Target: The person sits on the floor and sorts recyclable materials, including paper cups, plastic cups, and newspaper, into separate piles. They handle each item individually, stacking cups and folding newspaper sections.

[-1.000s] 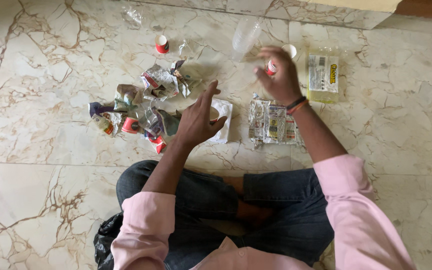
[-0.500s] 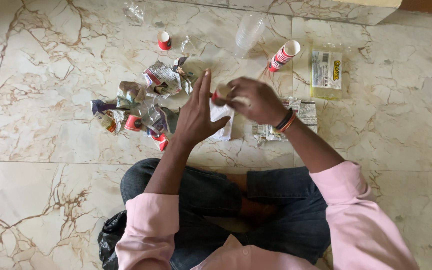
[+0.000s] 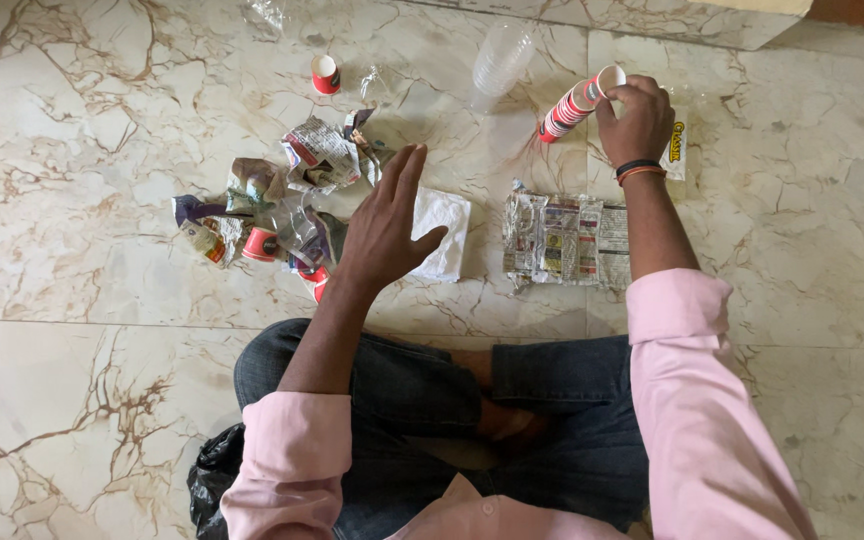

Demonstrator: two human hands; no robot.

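Right hand [image 3: 637,118] was clamped on the mouth end of the cup stack [image 3: 574,104], lying tilted above-right of the napkin [image 3: 440,232], likely to steady it, while left hand [image 3: 384,228] hovered fingers-apart, empty, over the napkin's left edge.

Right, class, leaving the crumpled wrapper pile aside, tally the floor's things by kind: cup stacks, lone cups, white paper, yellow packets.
Cup stacks: 2 (red-striped paper cup stack, clear plastic cup stack)
Lone red paper cup: 1
White paper sheet: 1
Yellow packet: 1
Total: 5
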